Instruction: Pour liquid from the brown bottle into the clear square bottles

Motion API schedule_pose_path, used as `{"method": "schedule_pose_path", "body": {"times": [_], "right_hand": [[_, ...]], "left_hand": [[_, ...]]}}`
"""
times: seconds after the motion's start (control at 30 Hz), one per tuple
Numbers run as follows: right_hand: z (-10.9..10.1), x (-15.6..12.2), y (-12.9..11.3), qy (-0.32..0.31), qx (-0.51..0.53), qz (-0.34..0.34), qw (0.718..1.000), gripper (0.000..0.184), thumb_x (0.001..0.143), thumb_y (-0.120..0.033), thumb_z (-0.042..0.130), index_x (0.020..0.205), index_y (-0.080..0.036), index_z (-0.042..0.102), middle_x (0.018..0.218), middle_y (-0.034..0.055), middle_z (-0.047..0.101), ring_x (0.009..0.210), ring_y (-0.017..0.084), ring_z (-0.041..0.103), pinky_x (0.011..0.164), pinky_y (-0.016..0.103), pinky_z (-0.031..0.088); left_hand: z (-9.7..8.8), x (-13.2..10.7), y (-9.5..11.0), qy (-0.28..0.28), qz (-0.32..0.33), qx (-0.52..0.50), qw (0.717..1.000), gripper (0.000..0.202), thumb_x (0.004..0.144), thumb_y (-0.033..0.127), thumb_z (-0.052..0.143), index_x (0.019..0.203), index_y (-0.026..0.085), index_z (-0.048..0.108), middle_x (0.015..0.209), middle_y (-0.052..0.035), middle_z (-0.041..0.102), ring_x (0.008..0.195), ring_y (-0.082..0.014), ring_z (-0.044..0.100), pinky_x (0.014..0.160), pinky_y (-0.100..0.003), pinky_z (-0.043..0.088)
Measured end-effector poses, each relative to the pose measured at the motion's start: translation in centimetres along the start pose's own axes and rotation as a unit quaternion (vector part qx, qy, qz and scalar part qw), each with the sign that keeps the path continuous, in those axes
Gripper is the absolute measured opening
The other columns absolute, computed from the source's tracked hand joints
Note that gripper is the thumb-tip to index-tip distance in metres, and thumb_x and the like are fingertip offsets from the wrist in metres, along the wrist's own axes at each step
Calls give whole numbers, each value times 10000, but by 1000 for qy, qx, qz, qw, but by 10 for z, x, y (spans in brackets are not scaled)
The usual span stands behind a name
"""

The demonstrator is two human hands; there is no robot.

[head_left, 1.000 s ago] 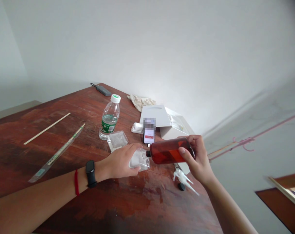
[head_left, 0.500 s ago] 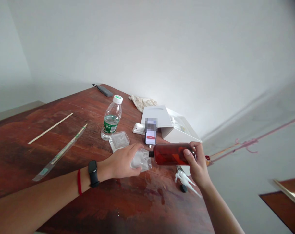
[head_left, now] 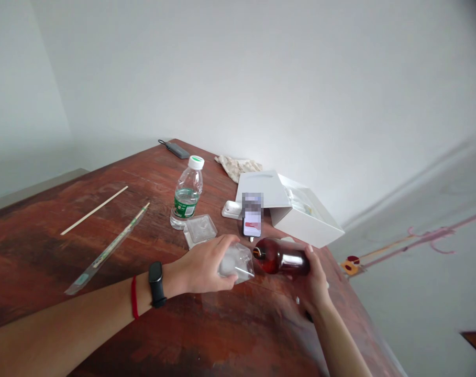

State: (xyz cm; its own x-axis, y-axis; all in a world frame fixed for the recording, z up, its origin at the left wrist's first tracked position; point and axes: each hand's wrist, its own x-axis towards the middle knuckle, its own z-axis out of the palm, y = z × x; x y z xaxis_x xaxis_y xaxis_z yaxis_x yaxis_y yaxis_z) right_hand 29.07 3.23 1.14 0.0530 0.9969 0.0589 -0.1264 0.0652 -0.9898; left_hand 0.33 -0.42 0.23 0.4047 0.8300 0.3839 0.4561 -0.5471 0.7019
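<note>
My left hand is wrapped round a clear plastic container with shiny, uneven walls; its exact kind is unclear. My right hand grips a reddish-brown bottle around its base end. The bottle lies nearly level in the air, its uncapped neck pointing left at the container's open side, with a small gap between them. Behind my left hand, a flat clear square plastic piece rests on the table. Beyond it stands a water bottle with a white cap and green label, partly filled.
On the wooden table lie a bare chopstick, wrapped chopsticks, a phone, a white device and a grey object. A white box and a cloth are at the back, near the wall.
The brown bottle has turned so its mouth faces more towards me, and it sits slightly farther from the container. The view has shifted a little. My right hand now covers most of the white pump piece.
</note>
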Motion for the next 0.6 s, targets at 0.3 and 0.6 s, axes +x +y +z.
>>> {"method": "schedule_pose_path", "body": {"times": [0.3,0.6], "right_hand": [[-9,-4,6,22,148,95,984,318,873,-526,761,983,-228,752,802,27,800,597,206,723,458,287,559],[-15,5,13,7,245,131,961,327,917,-555,666,1008,-243,698,836,26,761,546,149,629,447,245,511]], "left_hand": [[-3,0,2,-14,1,17,1000,656,846,289,727,1435,192,457,1402,-157,660,1260,-342,679,1098,-477,527],[-5,0,1,-26,2,27,999,637,878,316,707,1442,216,428,1432,-162,642,1304,-338,654,1134,-496,510]]}}
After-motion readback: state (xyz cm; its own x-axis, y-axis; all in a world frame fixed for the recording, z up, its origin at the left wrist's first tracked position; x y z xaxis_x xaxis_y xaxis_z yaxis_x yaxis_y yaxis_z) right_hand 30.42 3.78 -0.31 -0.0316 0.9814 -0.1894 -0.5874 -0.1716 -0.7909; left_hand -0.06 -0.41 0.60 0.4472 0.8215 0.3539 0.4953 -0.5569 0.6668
